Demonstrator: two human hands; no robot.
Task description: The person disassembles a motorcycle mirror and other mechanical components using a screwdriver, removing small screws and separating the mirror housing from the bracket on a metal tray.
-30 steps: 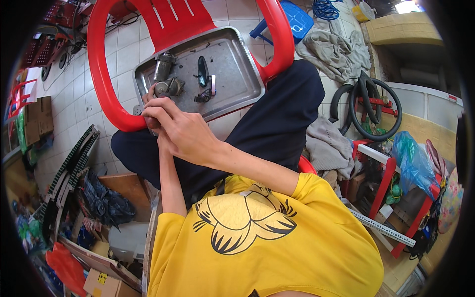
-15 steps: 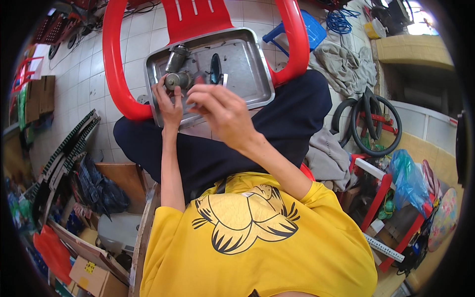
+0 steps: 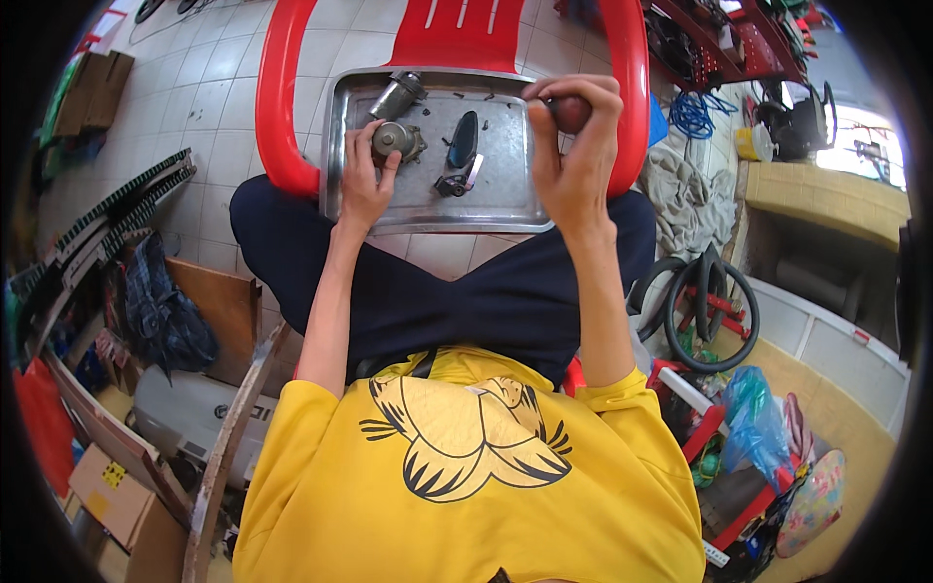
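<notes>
On a metal tray (image 3: 505, 209) lies a grey metal part (image 3: 392, 141) with a round domed cap and a flanged edge. My left hand (image 3: 365, 180) grips it from the near side, thumb and fingers around the cap. My right hand (image 3: 581, 160) is raised over the tray's right edge, its fingers curled around a dark red, rounded, handle-like thing (image 3: 570, 115); the rest of that thing is hidden. A metal cylinder (image 3: 398, 95) lies behind the domed part. At the tray's middle is a dark, glossy oval piece (image 3: 464, 141), with a small black-and-silver piece (image 3: 455, 184) at its near end.
Several small dark bits, perhaps screws, lie at the tray's far side. The tray rests on a red plastic chair (image 3: 282, 117), whose arms rise on both sides. To the right are a grey cloth (image 3: 685, 194), black tyres (image 3: 714, 321) and coiled blue cable (image 3: 692, 115).
My right hand has moved from beside the domed part to the right and up, carrying the dark red thing. My left hand stays on the domed part. The whole view has shifted.
</notes>
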